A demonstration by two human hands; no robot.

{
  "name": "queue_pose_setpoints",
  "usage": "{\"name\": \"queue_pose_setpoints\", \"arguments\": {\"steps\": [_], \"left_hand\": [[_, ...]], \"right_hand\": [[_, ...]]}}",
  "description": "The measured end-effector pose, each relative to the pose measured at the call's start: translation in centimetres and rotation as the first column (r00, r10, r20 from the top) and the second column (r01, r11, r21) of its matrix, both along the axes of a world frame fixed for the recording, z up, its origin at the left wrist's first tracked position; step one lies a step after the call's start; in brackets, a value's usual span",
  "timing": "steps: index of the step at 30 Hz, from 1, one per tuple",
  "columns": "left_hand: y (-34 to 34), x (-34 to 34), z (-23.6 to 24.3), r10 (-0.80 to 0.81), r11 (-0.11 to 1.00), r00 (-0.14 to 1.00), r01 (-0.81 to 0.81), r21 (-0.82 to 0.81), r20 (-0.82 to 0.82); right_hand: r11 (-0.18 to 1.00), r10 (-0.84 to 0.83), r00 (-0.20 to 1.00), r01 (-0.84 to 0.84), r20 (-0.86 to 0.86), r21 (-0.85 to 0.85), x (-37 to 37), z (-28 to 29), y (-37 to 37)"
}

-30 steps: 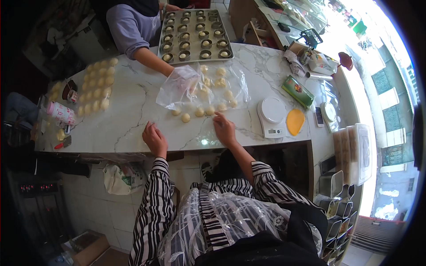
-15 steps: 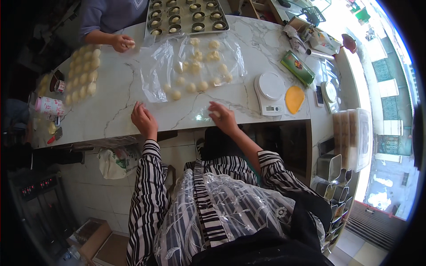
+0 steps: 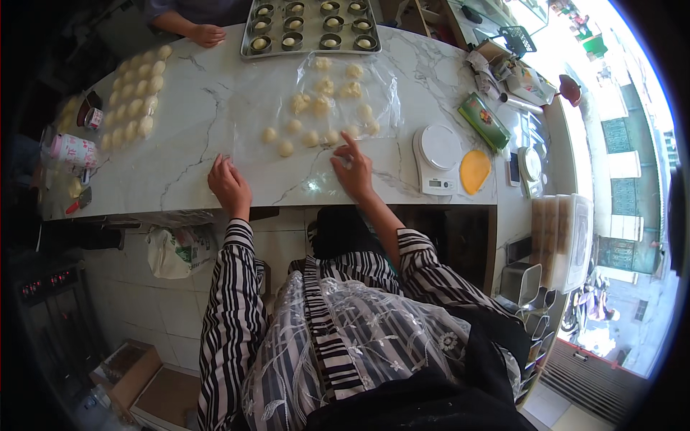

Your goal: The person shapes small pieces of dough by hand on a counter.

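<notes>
My right hand (image 3: 353, 171) reaches over the counter to the near edge of a clear plastic sheet (image 3: 248, 118). Its index finger stretches out and its tip meets or nearly meets a dough ball (image 3: 350, 133); whether they touch I cannot tell. No object shows in this hand, and its fingers are apart. Close to the counter's front edge, my left hand (image 3: 231, 188) rests with loosely bent fingers and nothing visible in it. Several smooth dough balls (image 3: 286, 149) sit on the sheet, with rougher yellowish lumps (image 3: 323, 106) behind them.
A tray (image 3: 309, 54) of ringed dough balls stands at the back, near another person's hand (image 3: 207, 35). Rows of dough balls (image 3: 135, 108) lie at left. On the right are a white scale (image 3: 436, 154), a flat orange-yellow piece (image 3: 474, 172) and a green box (image 3: 484, 121).
My right hand has moved forward to the dough balls, and its index finger has straightened. The other person's hand has drawn back toward the counter's far side. My left hand stays nearly in place.
</notes>
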State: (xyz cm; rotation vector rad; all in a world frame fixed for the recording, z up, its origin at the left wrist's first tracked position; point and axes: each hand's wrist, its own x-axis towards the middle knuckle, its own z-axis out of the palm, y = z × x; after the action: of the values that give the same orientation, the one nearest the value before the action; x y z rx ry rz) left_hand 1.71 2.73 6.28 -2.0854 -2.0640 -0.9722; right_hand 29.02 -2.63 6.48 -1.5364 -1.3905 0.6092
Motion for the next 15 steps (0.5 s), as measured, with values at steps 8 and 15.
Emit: {"name": "queue_pose_setpoints", "arguments": {"steps": [8,15], "left_hand": [[0.0,-0.7,0.0,0.016,1.000,1.000,-0.016,0.008,-0.009],[-0.4,-1.2,-0.4,0.013,1.000,1.000,-0.013,0.006,-0.025]], "right_hand": [[0.992,0.086,0.996,-0.089,0.037,0.087,2.5,-0.4,-1.4],[0.984,0.143,0.983,-0.153,0.119,0.086,0.1,-1.0,-3.7]]}}
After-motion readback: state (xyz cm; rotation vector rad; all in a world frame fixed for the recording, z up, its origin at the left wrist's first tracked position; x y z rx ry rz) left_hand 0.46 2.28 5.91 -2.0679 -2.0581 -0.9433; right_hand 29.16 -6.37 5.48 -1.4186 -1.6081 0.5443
